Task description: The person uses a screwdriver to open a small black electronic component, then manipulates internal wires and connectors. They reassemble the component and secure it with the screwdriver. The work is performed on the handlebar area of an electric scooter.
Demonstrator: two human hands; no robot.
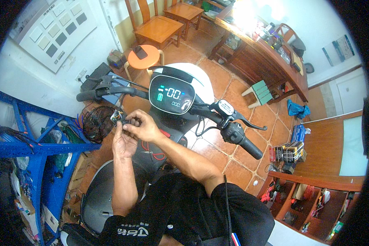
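Both my hands meet left of the scooter's dashboard, around a small dark part with thin coloured wires [118, 116], which looks like a switch housing. My left hand [125, 142] is closed on it from below, thumb up. My right hand [142, 128] pinches at its right side; the fingertips partly hide it. Just beyond are the lit scooter display [172, 95] and the left handlebar grip [87, 95]. The right grip [251, 148], with a switch block [233, 132] and brake lever [253, 124], is untouched. Red cords [155, 152] lie under my right forearm.
A blue metal rack [49, 145] stands close on the left, beside a black coil of cable [97, 125]. An orange stool [144, 56] bears a phone. Farther off are a wooden desk [262, 61] and a green stool [258, 93]. A compartment shelf [291, 205] stands at right.
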